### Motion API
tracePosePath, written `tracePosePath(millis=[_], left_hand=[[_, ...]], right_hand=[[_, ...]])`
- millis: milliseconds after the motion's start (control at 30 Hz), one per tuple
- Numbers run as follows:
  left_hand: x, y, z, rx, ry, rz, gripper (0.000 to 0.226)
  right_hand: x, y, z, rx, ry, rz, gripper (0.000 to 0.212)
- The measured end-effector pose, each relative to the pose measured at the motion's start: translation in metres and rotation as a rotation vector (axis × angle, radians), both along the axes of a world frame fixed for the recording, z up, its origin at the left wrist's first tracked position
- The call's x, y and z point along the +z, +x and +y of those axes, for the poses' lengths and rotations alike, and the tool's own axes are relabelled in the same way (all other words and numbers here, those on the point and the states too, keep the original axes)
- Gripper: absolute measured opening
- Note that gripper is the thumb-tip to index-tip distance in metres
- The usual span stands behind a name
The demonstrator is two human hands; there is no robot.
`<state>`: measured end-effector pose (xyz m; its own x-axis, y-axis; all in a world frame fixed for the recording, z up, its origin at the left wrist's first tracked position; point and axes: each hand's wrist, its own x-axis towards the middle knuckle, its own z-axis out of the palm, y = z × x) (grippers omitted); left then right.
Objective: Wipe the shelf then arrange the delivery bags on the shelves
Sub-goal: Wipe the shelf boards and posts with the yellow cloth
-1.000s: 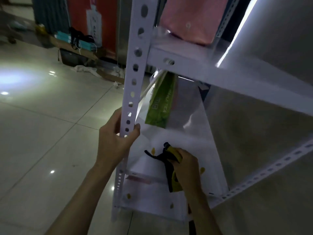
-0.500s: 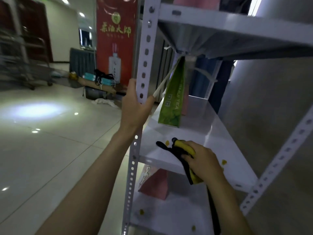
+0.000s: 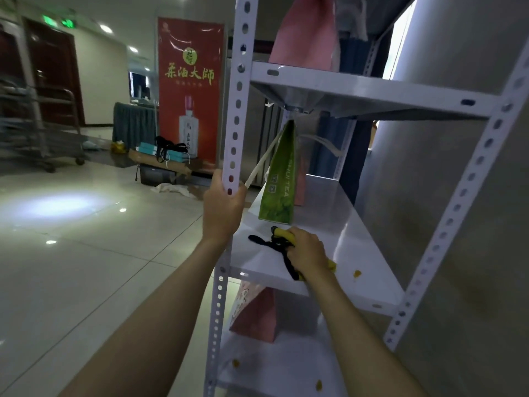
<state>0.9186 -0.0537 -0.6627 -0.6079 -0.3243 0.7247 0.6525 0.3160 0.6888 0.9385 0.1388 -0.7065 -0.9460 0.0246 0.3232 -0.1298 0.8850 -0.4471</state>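
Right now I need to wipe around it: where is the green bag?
On the middle shelf, the green bag stands upright just behind the right hand.

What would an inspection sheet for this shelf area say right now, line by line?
Surface: white middle shelf, yellow bits on it.
Job's things: yellow and black cloth on the shelf; green bag upright behind it; pink bags above and below.
Clutter: yellow scraps.
Grips: left hand grips the upright post; right hand holds the cloth.
Cables: nothing seen.
Surroundings: red banner, tiled floor.
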Motion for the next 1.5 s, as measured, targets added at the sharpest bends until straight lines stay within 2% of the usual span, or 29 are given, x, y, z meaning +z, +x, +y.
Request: tracePosePath(millis=[133, 233, 300, 367, 533, 633, 767, 867, 967, 1067, 1200, 1333, 1500], left_hand=[[-0.005, -0.005, 0.003, 0.038, 0.006, 0.07, 0.015], [-0.007, -0.009, 0.001, 0.028, 0.003, 0.095, 0.022], [-0.008, -0.013, 0.001, 0.037, 0.0, 0.095, 0.026], [-0.009, -0.015, 0.0, 0.038, -0.002, 0.097, 0.026], [-0.007, -0.012, 0.001, 0.04, -0.005, 0.091, 0.026], [-0.009, -0.013, 0.0, 0.055, 0.003, 0.088, 0.021], [-0.01, -0.017, 0.0, 0.059, -0.001, 0.095, 0.02], [-0.011, -0.015, 0.0, 0.056, -0.002, 0.092, 0.015], [-0.011, -0.015, 0.0, 0.051, -0.007, 0.111, 0.018], [-0.011, -0.015, 0.0, 0.063, -0.013, 0.125, 0.016], [-0.012, -0.017, 0.002, 0.077, -0.016, 0.138, 0.018], [-0.014, -0.018, 0.002, 0.083, -0.014, 0.154, 0.023], [-0.012, -0.017, 0.001, 0.066, -0.023, 0.144, 0.02]], right_hand=[[0.0, -0.013, -0.015, 0.11, 0.05, 0.011, 0.035], [-0.01, 0.001, -0.021, 0.299, 0.077, 0.053, 0.047], [-0.013, 0.003, -0.017, 0.347, 0.062, 0.051, 0.053], [-0.008, -0.009, -0.014, 0.311, 0.054, 0.022, 0.05], [0.004, -0.027, -0.032, 0.053, 0.048, 0.003, 0.042], [-0.01, -0.008, -0.049, 0.102, 0.099, 0.105, 0.03], [-0.024, 0.014, -0.059, 0.185, 0.142, 0.234, 0.032], [-0.012, -0.014, -0.058, 0.108, 0.182, 0.124, 0.03], [-0.001, -0.046, -0.055, 0.038, 0.138, 0.007, 0.037], [-0.002, -0.048, -0.059, 0.022, 0.147, 0.029, 0.033], [-0.015, -0.023, -0.061, 0.113, 0.165, 0.084, 0.024], [-0.025, 0.001, -0.063, 0.165, 0.14, 0.18, 0.032], [-0.014, -0.023, -0.055, 0.081, 0.116, 0.086, 0.032]])
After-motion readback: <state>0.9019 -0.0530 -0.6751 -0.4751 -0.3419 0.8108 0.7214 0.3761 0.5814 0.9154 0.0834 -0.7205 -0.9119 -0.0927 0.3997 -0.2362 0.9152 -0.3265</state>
